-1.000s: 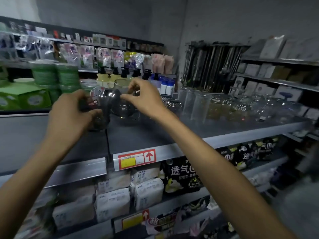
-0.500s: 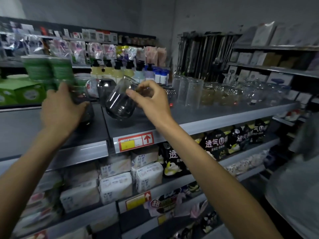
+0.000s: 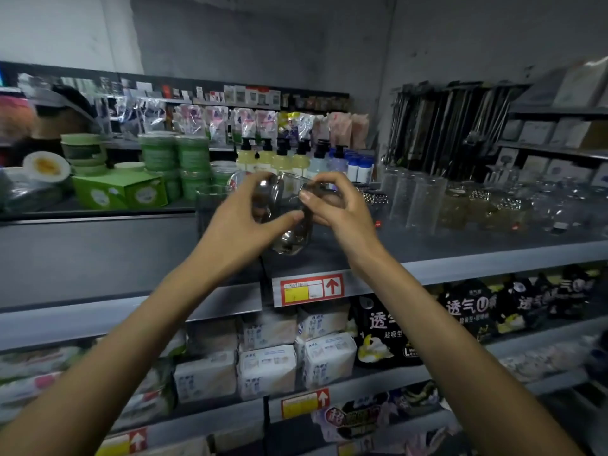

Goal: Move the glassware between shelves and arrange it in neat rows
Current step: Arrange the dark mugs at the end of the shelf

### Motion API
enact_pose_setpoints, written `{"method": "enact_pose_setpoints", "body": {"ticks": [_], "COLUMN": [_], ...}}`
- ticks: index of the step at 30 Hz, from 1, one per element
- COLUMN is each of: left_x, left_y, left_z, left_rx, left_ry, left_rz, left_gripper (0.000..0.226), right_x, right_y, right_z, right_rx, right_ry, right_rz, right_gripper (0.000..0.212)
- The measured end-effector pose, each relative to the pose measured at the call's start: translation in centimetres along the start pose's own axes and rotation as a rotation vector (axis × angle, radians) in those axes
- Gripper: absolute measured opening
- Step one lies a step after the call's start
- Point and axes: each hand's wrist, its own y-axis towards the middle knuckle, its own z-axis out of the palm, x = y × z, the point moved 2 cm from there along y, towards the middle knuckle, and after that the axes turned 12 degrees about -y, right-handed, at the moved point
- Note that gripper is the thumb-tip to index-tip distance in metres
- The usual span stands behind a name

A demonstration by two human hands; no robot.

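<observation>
A clear glass just above the red price tag — left hand curled round its side, right hand pinching its rim.

Glossy glass — matt metal shelf

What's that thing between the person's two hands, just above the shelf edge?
A clear rounded glass, tilted, lies between the left hand and the right hand; both grip it. The head view shows this.
</observation>
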Motion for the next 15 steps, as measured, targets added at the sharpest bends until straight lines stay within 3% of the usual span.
{"method": "enact_pose_setpoints", "body": {"ticks": [2, 6, 9, 12, 15], "left_x": [0.5, 1.5, 1.0, 0.5, 0.2], "left_y": [0.2, 0.3, -0.6, -0.9, -0.3], "left_z": [0.8, 2.3, 3.6, 4.8, 5.5], "left_rx": [0.073, 0.019, 0.003, -0.035, -0.097], "left_ry": [-0.093, -0.394, -0.623, -0.960, -1.186], "left_rz": [-0.115, -0.260, -0.393, -0.536, -0.580], "left_gripper": [0.096, 0.091, 0.070, 0.039, 0.039], "right_x": [0.1, -0.3, -0.9, -1.4, -1.9], "right_y": [-0.2, -0.2, -0.2, -1.3, -3.7], "right_z": [-0.2, -0.5, -1.0, -1.4, -1.5], "right_rx": [0.023, 0.037, 0.029, -0.009, -0.096], "right_ry": [0.055, 0.039, -0.068, -0.149, -0.238], "right_rz": [0.015, 0.025, 0.010, 0.011, -0.072], "right_gripper": [0.027, 0.037, 0.048, 0.045, 0.041]}}
